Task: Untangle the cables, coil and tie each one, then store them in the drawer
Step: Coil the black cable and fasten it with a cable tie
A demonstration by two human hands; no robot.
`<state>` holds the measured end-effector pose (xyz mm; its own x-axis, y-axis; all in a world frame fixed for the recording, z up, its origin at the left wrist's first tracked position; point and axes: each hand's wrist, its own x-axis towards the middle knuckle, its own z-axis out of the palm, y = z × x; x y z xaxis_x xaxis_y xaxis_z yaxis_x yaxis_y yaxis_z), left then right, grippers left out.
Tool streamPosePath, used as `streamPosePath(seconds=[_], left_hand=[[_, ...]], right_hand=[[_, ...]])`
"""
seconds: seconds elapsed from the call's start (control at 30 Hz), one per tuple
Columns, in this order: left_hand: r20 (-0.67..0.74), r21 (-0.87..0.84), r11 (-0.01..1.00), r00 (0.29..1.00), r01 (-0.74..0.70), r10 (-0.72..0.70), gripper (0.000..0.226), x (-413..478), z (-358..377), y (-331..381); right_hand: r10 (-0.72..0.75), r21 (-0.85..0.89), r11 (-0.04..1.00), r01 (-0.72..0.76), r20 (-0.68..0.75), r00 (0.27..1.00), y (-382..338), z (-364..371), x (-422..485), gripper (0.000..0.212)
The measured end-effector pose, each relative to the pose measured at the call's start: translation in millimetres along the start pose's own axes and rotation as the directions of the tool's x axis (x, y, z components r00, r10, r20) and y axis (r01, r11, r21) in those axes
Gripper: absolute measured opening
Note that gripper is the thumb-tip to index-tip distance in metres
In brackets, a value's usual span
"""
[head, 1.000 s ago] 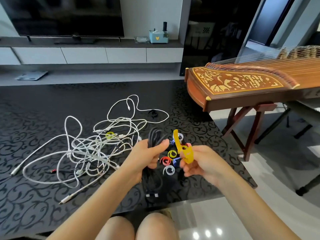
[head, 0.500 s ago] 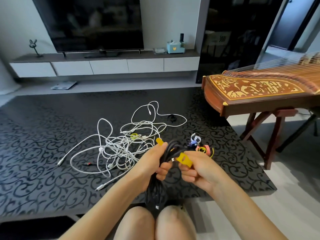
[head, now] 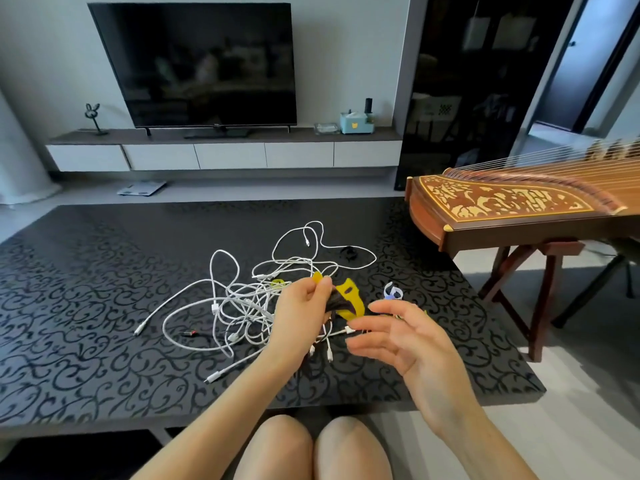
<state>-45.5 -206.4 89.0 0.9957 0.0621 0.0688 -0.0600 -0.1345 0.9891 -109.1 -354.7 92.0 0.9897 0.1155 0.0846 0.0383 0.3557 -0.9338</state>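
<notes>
Two hands are raised over the near middle of the dark, scroll-patterned surface point(head: 86, 323), with both forearms reaching in from the bottom edge above a pair of bare knees point(head: 311, 448). The left hand point(head: 301, 317) has its fingers bent and pointing up and away, clenched around a bundled black cable point(head: 337, 302). Only a short dark stretch of that cable shows past the fingers; the rest is hidden behind the hand. The right hand point(head: 405, 337) is released. Its palm is turned toward the left hand, its fingers are spread and nearly straight, and it holds nothing. Its fingertips are just beside the bundle, and I cannot tell whether they touch it.

A yellow tie point(head: 349, 294) is looped round the black cable. Its wide slotted end stands above the bundle, a narrow end pokes up past the left fingertips, and a band of it runs down the bundle's right side.

The white cables point(head: 242, 303) lie in one loose tangle on the surface, to the left of and beyond the left hand. Their loops cross each other and several plug ends trail outward. Some small loose ties point(head: 393, 292), white and blue, sit on the surface just beyond the right hand. A stringed wooden instrument point(head: 502, 202) stands on its frame off the right side of the surface.
</notes>
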Motion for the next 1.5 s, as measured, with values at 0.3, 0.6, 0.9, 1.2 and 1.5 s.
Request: streamPosePath(seconds=[0.3, 0.6, 0.9, 1.2, 1.5], left_hand=[[0.024, 0.111, 0.992, 0.998, -0.053, 0.051, 0.044, -5.7, 0.5, 8.9], [0.134, 0.012, 0.986, 0.978, -0.166, 0.163, 0.031, -13.0, -11.7, 16.8], [0.043, 0.383, 0.879, 0.956, -0.283, 0.289, 0.026, -13.8, -14.3, 26.4], [0.342, 0.526, 0.733, 0.897, -0.43, 0.28, 0.034, -14.4, -15.3, 34.8], [0.43, 0.582, 0.659, 0.868, -0.477, 0.249, 0.03, -20.5, -15.2, 29.1]], right_hand=[[-0.235, -0.588, 0.806, 0.07, -0.21, 0.949, -2.8, 15.8, 7.7, 0.014], [-0.32, -0.647, 0.76, 0.069, -0.279, 0.906, -3.5, 23.3, 9.6, 0.015], [-0.587, -0.679, 0.586, 0.442, 0.02, 0.809, -4.8, 35.9, -3.4, 0.012], [-0.229, -0.522, 0.84, 0.149, -0.092, 0.969, -19.0, 16.9, 25.7, 0.029], [-0.057, -0.503, 0.864, -0.001, -0.1, 0.993, -15.5, 12.7, 22.1, 0.044]])
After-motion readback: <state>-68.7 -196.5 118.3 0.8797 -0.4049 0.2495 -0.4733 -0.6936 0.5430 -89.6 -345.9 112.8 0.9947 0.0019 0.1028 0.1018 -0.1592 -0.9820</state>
